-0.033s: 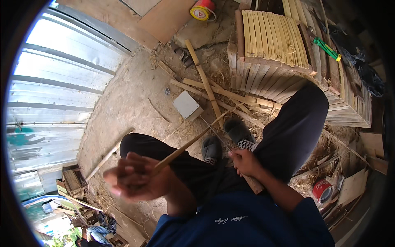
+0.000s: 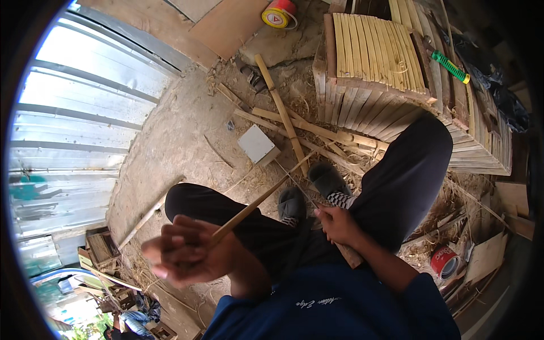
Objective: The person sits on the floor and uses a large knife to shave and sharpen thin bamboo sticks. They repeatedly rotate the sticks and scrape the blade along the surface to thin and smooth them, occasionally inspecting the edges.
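Observation:
My left hand (image 2: 195, 249) is raised over my left thigh with its fingers curled, shut on a slim bamboo strip (image 2: 256, 204). The strip slants away to the upper right, its far tip above my slippers. Near my right knee, my right hand (image 2: 339, 225) grips a long-bladed knife (image 2: 349, 258). Its wooden handle sticks out toward my shirt, and the thin blade points away to the upper left. Blade and strip cross in view in front of the slippers (image 2: 293, 203); whether they touch I cannot tell. My palm hides part of the strip's near end.
Bamboo poles (image 2: 277, 102) and shavings litter the dirt floor beyond my feet, beside a white box (image 2: 258, 145). Stacked slats (image 2: 374, 54) stand at right, with a green-handled tool (image 2: 450, 67) on top. A red can (image 2: 445, 263) lies lower right. Another person (image 2: 136, 323) is at lower left.
My left hand has shifted very slightly, its fingers a little lower. The strip, the knife and my right hand look almost unmoved.

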Motion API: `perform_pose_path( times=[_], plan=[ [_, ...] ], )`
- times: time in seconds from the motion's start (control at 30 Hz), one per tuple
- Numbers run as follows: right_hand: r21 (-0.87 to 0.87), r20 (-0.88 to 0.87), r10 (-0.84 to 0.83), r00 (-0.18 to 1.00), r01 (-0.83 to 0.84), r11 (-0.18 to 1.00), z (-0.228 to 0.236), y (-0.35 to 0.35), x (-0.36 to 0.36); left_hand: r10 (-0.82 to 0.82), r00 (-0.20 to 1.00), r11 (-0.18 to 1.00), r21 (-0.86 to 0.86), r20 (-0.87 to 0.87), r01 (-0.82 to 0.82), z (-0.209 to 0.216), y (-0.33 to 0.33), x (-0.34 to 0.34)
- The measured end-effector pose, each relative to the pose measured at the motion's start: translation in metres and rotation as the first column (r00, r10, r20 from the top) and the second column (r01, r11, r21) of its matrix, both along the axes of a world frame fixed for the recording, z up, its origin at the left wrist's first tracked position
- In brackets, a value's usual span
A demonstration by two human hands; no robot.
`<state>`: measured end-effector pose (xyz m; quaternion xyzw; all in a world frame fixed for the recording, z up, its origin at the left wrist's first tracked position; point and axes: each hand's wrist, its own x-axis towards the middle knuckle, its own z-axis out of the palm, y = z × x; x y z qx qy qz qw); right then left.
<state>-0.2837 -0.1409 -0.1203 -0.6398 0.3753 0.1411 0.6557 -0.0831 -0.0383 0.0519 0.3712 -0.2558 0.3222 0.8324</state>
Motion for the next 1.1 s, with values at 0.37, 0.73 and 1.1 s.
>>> perform_pose_path(
  times=[0.37,0.73,1.1],
  plan=[
    [-0.359,0.006,0.304,0.953,-0.282,0.890,0.022,0.001,0.010,-0.035,0.999,0.998,0.050,-0.036,0.037,-0.015,-0.006,-0.016],
    [0.048,-0.028,0.136,0.990,-0.135,0.990,0.008,-0.017,0.024,-0.003,1.000,0.978,0.207,-0.028,0.008,-0.016,-0.010,-0.020],
    [-0.400,0.252,0.340,0.906,-0.222,0.889,0.073,-0.003,0.022,0.016,0.999,0.990,0.140,-0.028,-0.012,-0.021,-0.017,-0.007]
  ],
)
